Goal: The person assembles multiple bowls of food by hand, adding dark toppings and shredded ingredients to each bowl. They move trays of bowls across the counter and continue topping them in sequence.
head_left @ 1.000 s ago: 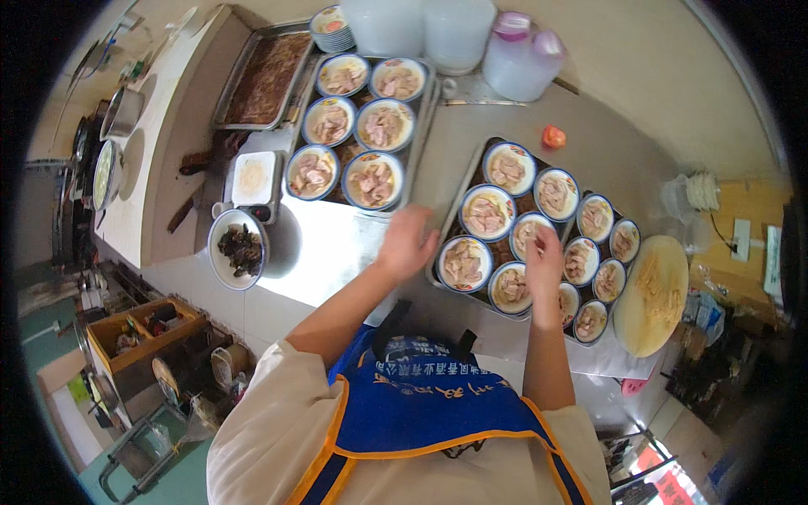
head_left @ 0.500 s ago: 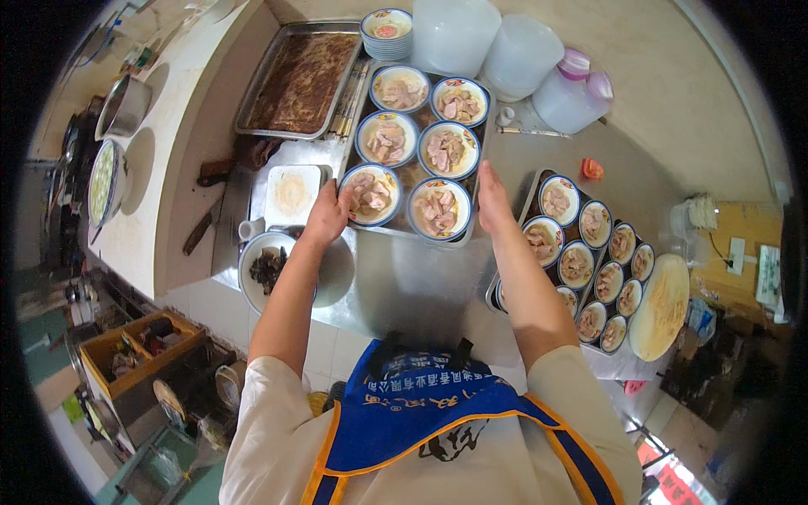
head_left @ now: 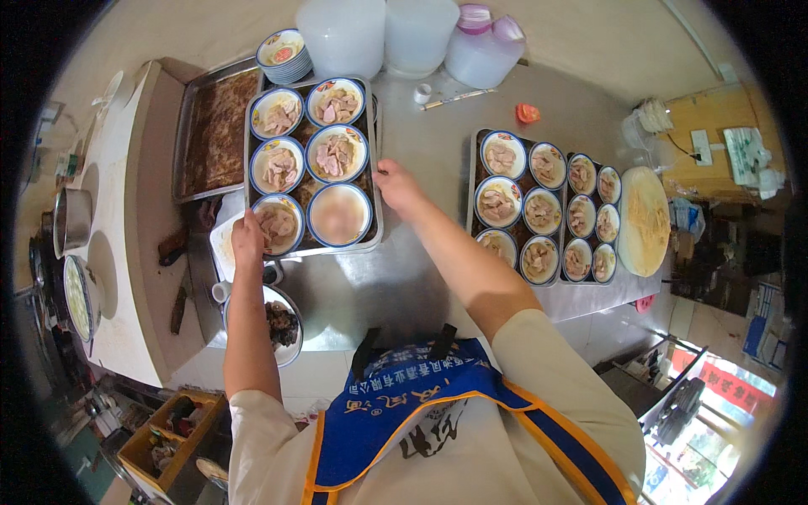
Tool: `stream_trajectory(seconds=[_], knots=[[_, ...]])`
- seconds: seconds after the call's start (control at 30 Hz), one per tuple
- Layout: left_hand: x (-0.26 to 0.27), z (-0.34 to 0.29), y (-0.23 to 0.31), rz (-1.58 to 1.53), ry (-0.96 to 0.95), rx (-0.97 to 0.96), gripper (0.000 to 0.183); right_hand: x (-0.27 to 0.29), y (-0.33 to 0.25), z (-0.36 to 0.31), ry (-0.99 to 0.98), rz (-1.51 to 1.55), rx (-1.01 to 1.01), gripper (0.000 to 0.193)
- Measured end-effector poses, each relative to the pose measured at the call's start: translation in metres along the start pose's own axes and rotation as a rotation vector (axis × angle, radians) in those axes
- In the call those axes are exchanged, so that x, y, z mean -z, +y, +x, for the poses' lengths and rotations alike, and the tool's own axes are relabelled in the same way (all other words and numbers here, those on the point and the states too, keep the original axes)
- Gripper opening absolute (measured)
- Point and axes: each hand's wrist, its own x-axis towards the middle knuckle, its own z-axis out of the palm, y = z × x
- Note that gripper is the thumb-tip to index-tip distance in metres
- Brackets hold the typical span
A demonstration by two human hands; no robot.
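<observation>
Both my hands grip a metal baking tray [head_left: 371, 126] that carries several blue-rimmed bowls of sliced pale meat [head_left: 335, 157]. My left hand [head_left: 248, 240] is closed on the tray's near left edge, beside a bowl of meat [head_left: 276, 224]. On the right edge, my right hand [head_left: 399, 187] has its fingers curled at the rim, thumb side up. The nearest right bowl [head_left: 339, 215] looks blurred. A second metal rim shows just under the tray; I cannot tell how far apart the two are.
To the right, two more trays hold meat bowls [head_left: 540, 210], beside a round board [head_left: 644, 223]. A brown-stained tray [head_left: 220, 126], a bowl stack [head_left: 284, 57] and plastic tubs [head_left: 341, 38] stand behind. Near my left forearm are a bowl of dark food [head_left: 282, 324] and a knife [head_left: 178, 311].
My view has turned to the right. The hands have closed on the tray's edges, and the tray sits further left, nearer the stained tray, with its bowls looking slightly larger.
</observation>
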Motion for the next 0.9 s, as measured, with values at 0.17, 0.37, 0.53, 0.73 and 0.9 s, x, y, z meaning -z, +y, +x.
stream_trajectory(seconds=[0.17,0.37,0.53,0.73,0.9], knots=[[-0.015,-0.042,0.002,-0.157,0.003,-0.02,0.056,0.036,0.005,-0.03,0.038,-0.022,-0.012,0.029],[-0.08,-0.118,0.03,-0.129,-0.052,-0.206,0.051,0.139,0.02,-0.11,0.125,-0.155,0.05,0.019],[-0.13,-0.158,0.035,-0.359,-0.218,-0.039,0.038,0.188,0.033,-0.151,0.126,-0.047,-0.102,0.021],[-0.154,-0.145,-0.005,-0.279,-0.248,0.032,0.04,0.201,0.059,-0.155,0.182,-0.315,-0.036,0.028],[-0.14,-0.135,0.001,-0.054,-0.126,-0.343,0.041,0.223,0.065,-0.177,0.353,-0.404,0.196,0.045]])
